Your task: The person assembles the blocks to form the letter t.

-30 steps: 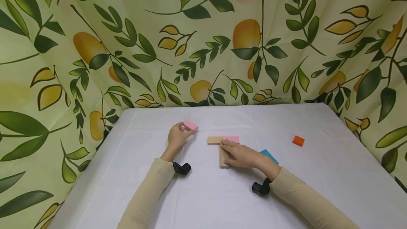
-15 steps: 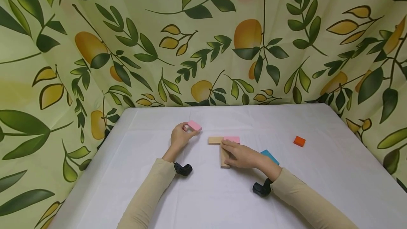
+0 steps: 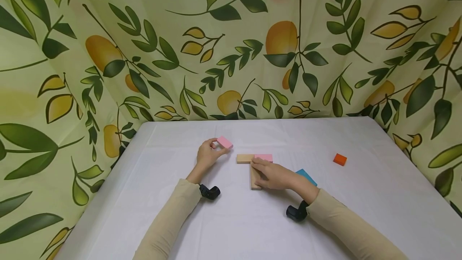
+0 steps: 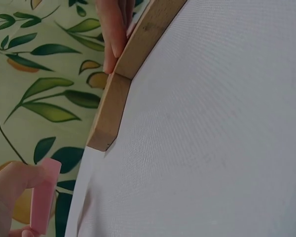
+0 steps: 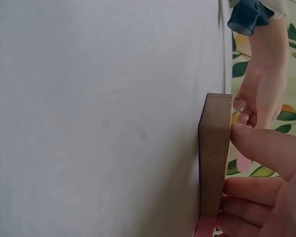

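My left hand (image 3: pixel 207 155) pinches a pink block (image 3: pixel 225 143) between thumb and fingers, behind and left of the laid blocks. The left wrist view shows this pink block (image 4: pixel 44 196) on edge, raised beside the table's rim. A long wooden block (image 3: pixel 254 177) lies flat, its far end meeting a shorter wooden block (image 3: pixel 244 159) and a second pink block (image 3: pixel 263 158) in a T shape. My right hand (image 3: pixel 276 176) rests on the long block, thumb near its close end and fingertips near the joint. In the right wrist view, thumb and fingers (image 5: pixel 251 191) touch the wood's upper face.
A blue block (image 3: pixel 305 176) lies partly hidden behind my right wrist. Farther right sits a small orange-red block (image 3: pixel 340 159). A white cloth covers the table (image 3: pixel 231 228), and a leaf-patterned curtain (image 3: pixel 231 43) hangs behind its far edge. Each wrist wears a black camera (image 3: pixel 210 191).
My left hand has shifted a little to the right, carrying the pink block nearer to the laid blocks. My right hand stays in place on the long wooden block.
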Motion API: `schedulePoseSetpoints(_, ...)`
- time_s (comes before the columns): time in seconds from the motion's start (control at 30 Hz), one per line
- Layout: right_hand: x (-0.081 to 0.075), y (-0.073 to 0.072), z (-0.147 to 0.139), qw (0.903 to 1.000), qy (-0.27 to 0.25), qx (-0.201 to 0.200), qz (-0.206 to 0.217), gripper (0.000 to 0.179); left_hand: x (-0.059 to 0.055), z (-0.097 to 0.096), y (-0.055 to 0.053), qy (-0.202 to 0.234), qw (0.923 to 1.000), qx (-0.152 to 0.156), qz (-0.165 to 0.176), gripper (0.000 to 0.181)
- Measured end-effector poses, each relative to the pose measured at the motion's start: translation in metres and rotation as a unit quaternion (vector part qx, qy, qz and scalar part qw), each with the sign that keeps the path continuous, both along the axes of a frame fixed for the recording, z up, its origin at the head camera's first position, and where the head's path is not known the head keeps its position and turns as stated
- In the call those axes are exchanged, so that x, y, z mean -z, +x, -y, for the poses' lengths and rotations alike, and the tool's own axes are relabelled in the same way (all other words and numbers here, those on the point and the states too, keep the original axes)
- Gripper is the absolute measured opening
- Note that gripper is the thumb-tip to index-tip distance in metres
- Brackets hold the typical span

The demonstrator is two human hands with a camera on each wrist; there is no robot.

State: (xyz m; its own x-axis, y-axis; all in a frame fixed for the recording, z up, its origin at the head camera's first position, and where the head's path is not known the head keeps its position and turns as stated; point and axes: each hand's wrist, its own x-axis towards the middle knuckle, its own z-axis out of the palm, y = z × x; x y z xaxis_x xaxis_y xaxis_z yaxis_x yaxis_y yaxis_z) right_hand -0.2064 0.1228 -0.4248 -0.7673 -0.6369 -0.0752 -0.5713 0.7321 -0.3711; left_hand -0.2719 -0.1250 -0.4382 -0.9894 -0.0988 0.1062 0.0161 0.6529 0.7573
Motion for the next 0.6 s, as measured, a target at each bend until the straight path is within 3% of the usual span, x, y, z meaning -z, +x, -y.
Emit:
schedulePoseSetpoints(0.27, -0.0009, 0.0001, 0.0004, 0.9999, -0.003, 0.002, 0.009, 0.062, -0.003, -0.0049, 0.0004, 0.005, 0.9997, 0.013, -0.018, 0.063)
schedulePoseSetpoints(0.6, -0.0015, 0.0008, 0.0015, 0.9998, -0.007, 0.007, 0.015, 0.061, -0.0036, -0.0081, 0.0, 0.018, 0.9993, 0.032, -0.007, 0.062)
